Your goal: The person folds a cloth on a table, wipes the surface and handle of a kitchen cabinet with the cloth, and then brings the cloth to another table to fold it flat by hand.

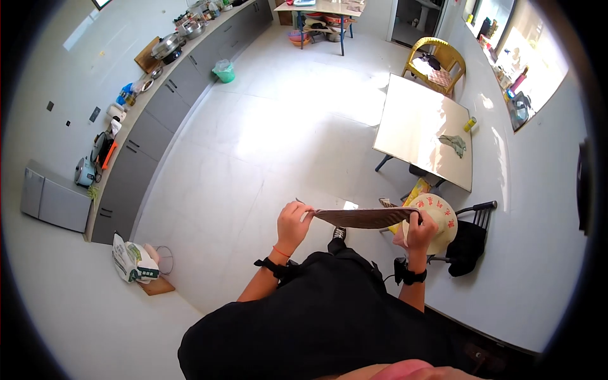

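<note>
A thin brown striped pad [364, 218] is stretched level in front of my body, seen nearly edge-on; whether it is a seat cushion or folded cloth I cannot tell. My left hand [294, 225] pinches its left end between thumb and fingers. At the opposite end, my right hand [421, 231] is closed on the pad's corner. Just behind and beside my right hand is a straw hat [445, 221] with red lettering, which hides part of the chair under it.
A metal-framed chair [484, 215] with a black bag [467, 248] stands at right. Ahead is a pale table [421, 120] bearing a green cloth [453, 145] and yellow can [470, 124]. A yellow armchair [437, 60] stands beyond. Grey cabinets [152, 130] line the left; bags [134, 261] lie near the wall.
</note>
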`<state>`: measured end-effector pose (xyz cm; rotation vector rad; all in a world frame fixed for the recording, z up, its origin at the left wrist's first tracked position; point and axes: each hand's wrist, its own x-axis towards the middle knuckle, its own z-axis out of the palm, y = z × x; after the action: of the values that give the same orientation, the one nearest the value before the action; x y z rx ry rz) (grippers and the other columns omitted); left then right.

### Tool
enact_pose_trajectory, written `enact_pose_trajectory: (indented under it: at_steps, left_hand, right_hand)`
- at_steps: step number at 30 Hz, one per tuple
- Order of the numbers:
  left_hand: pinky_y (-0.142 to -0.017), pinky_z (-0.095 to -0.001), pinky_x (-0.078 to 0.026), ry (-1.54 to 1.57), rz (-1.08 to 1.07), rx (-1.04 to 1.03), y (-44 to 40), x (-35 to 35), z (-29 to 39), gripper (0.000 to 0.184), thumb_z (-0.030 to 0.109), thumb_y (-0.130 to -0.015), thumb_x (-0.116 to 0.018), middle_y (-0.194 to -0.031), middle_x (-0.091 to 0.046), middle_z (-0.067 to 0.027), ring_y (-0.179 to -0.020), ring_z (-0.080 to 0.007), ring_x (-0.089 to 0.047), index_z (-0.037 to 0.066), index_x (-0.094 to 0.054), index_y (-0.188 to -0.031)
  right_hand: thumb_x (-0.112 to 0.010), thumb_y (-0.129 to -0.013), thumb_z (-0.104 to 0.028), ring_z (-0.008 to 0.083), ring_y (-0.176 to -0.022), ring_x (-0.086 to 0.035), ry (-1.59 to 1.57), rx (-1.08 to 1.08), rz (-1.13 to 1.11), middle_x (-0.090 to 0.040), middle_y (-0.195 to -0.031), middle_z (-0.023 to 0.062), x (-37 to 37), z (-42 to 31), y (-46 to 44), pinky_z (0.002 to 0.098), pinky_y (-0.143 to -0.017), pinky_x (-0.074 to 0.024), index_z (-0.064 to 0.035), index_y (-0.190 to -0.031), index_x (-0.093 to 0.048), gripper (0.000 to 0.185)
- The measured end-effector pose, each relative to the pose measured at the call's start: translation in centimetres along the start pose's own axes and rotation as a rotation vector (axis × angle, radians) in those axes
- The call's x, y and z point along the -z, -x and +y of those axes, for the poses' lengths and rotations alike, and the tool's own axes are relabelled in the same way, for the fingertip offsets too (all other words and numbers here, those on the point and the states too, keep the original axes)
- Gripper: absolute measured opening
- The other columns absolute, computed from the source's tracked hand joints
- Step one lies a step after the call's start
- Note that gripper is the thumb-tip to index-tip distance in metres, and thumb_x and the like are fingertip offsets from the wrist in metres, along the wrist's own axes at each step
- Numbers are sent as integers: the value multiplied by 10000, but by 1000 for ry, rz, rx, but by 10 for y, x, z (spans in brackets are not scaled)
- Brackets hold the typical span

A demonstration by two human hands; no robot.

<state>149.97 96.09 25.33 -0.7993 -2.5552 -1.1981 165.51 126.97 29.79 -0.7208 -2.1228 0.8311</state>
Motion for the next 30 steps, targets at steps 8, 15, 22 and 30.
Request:
enact_pose_trajectory:
  at_steps: [8, 15, 22, 30]
  left_hand:
    - [-844, -393, -484, -40, -3, -293, -152, -40, 22, 188, 141, -780, -817, -942, -667, -38, -952, -270, -623, 95, -640, -821]
    - [-574, -380, -431, -182, -130, 1, -219, -41, -8, 354, 314, -924, -737, -619, -557, -56, -595, -254, -567, 86, -511, -776]
    - [-518, -362, -418, -66, 35, 229, -242, -30, -66, 326, 287, -934, -735, -657, -561, -74, -560, -257, -551, 72, -512, -832]
    - [-695, -356, -485, -55, 219, 9, -339, -28, -168, 249, 118, -901, -742, -1007, -587, -121, -854, -255, -588, 24, -514, -866]
  right_hand:
    - [-629, -925, -94, 319, -588, -625, -6, -64, 154, -662, -725, 219, -30, 68, -92, 424, -577, -464, 51, -843, -685, 176]
    - [-610, -941, -131, 199, -517, -412, -30, -54, -12, -460, -584, 160, -114, 70, -168, 378, -505, -349, 59, -750, -504, 290]
    - [-657, -883, -136, 350, -504, -514, -175, 63, -538, -538, -626, 236, -214, 8, -212, 406, -520, -414, 60, -717, -547, 280]
    - [-700, -840, -177, 430, -606, -570, -106, 293, -851, -610, -682, 199, -347, -70, -254, 453, -545, -457, 2, -727, -611, 229]
